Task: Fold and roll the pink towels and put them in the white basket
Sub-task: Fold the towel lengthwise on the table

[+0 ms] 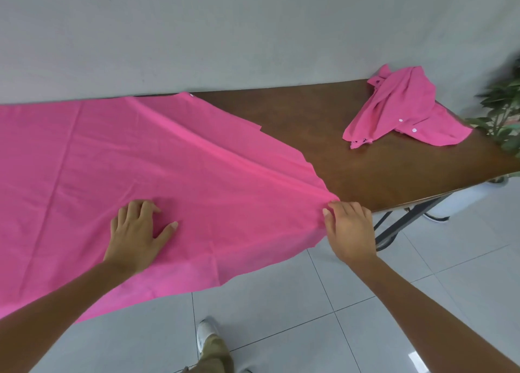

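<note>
Early going: one pink towel lies spread on the worktop, not yet folded. The left hand presses it flat, fingers splayed; the right hand pinches its near corner. A second pink towel sits crumpled further along. Two towels, no white basket in sight.

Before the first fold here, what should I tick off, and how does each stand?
1. The spread pink towel lies smooth on the wooden table: not ok, creases run to its right corner.
2. The left hand presses it down: ok.
3. The right hand pinches its right corner: ok.
4. The crumpled pink towel is clear of the fold: ok, apart at far right.
5. The white basket is within reach: cannot tell, not in view.
</note>
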Tool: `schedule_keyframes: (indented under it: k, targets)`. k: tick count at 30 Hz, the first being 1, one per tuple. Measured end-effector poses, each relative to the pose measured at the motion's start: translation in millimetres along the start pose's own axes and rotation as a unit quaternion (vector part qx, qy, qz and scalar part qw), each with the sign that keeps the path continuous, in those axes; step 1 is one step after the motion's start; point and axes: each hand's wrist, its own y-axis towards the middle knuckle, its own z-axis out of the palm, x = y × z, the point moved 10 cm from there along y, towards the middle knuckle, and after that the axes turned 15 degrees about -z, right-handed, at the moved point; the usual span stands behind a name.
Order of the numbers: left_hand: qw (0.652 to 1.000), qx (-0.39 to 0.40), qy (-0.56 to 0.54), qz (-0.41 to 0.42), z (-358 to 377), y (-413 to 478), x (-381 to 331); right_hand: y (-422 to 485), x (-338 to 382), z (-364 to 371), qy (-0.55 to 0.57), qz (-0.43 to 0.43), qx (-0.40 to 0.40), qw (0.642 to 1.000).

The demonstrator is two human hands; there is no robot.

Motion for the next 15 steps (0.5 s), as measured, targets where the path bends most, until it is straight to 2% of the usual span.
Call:
schedule_keyframes:
  k: [7,11,15]
  targets:
    - [0.999,-0.011,0.021,0.043,-7.4,51.6,-17.8,54.4,12.1,-12.8,0.082,-0.022,-0.044,0.995]
    - [0.999,0.005,0.028,0.046,-3.8,98.8,-27.3,106.7,32.7,-6.5,0.125,-0.054,-0.02,0.991]
    - [0.999,0.003,0.027,0.033,0.4,148.3,-27.4,162.6,49.9,9.1,0.145,-0.052,0.015,0.988]
